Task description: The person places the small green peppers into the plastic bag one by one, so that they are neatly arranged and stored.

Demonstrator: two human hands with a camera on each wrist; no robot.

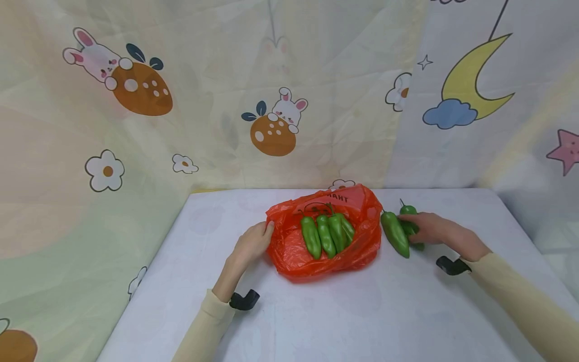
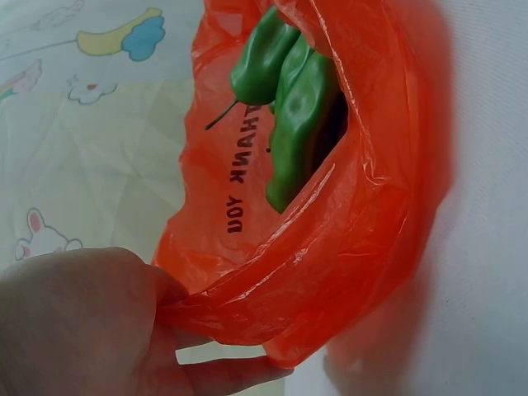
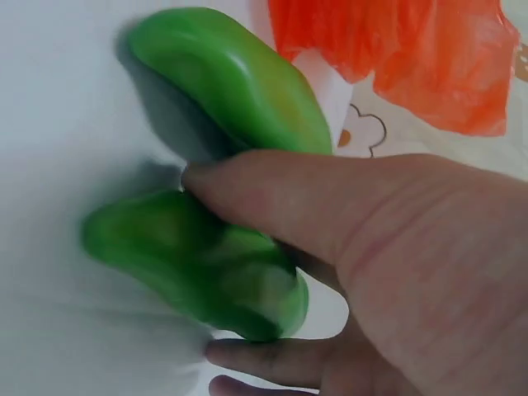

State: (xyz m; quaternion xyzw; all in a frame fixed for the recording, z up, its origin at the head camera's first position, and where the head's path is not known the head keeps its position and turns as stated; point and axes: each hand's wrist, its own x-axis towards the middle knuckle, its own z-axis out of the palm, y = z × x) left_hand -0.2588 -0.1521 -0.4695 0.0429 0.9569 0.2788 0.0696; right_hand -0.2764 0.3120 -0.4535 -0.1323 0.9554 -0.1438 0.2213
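Note:
My left hand (image 1: 254,242) pinches the left rim of a red plastic bag (image 1: 296,269), its thumb over the edge in the left wrist view. The bag's mouth gapes toward me, with several green peppers (image 1: 311,236) lying side by side inside. On the right, my right hand (image 1: 429,229) grips a green pepper (image 3: 173,239) on the table, thumb along one side and fingers on the other. Between that hand and the bag lies another green pepper (image 1: 395,234), stem pointing away from me. The palm side of the right hand is hidden in the head view.
A white-covered table (image 1: 312,322) lies under everything. Behind it hangs a printed cloth (image 1: 217,100) with rabbits, flowers and a moon, which also runs along both sides. A black wrist strap part (image 1: 244,300) sticks out beside the left wrist, and a similar one (image 1: 452,265) beside the right.

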